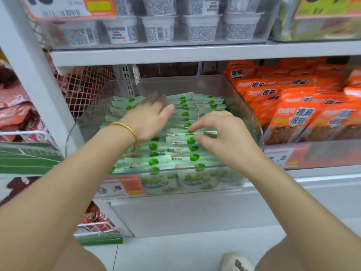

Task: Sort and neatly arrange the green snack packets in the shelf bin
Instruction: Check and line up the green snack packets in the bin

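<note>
While I tidy, clear shelf bin [253, 126] sits mid-shelf, green snack packets [172, 163] inside in two near-to-far rows. Left hand [148, 118]: flat, fingers straight, over far-left row. Right hand [226, 133]: curled on right row, grip unclear. Step, I judge: squaring rows; next needs gentle sideways nudges.

The left hand [150, 118] covers part of the rear rows of pale green snack packets with dark green dots [172, 151], and its fingertips [156, 98] smear with blur. The right hand [220, 132] hides the packets beneath it; whether its curled fingers [197, 126] pinch 1 or only touch cannot be told. Print seen through the front of the clear plastic shelf bin [252, 122] is hazy, and digits on its orange and white price label [121, 187] are unreadable. Text on the white plastic cups [158, 28] above is too small to read. The bottom edge cuts off the white shoe [236, 263].
</note>
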